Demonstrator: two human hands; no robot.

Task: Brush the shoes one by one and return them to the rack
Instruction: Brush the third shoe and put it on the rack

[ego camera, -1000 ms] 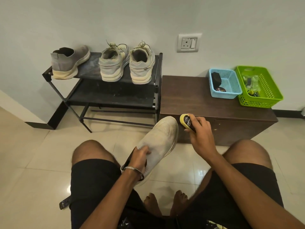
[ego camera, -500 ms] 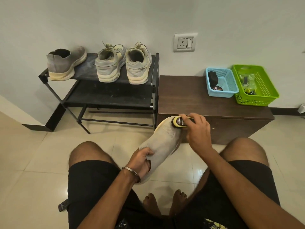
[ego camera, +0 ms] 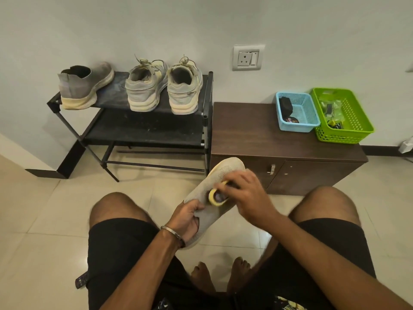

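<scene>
Head view: left hand [ego camera: 186,217] grips the grey shoe [ego camera: 220,175]; right hand [ego camera: 248,193] holds the yellow brush [ego camera: 215,198] against it.

A pale wall [ego camera: 201,23] with a socket plate [ego camera: 247,57] is seen above a brown cabinet [ego camera: 250,133] on glossy tiles [ego camera: 40,209].

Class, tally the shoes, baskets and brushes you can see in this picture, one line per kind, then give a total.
Shoes: 4, the slip-on shoe and two laced sneakers on the rack, the held shoe
Baskets: 2, the blue basket, the green basket
Brushes: 1, the yellow brush
Total: 7
</scene>
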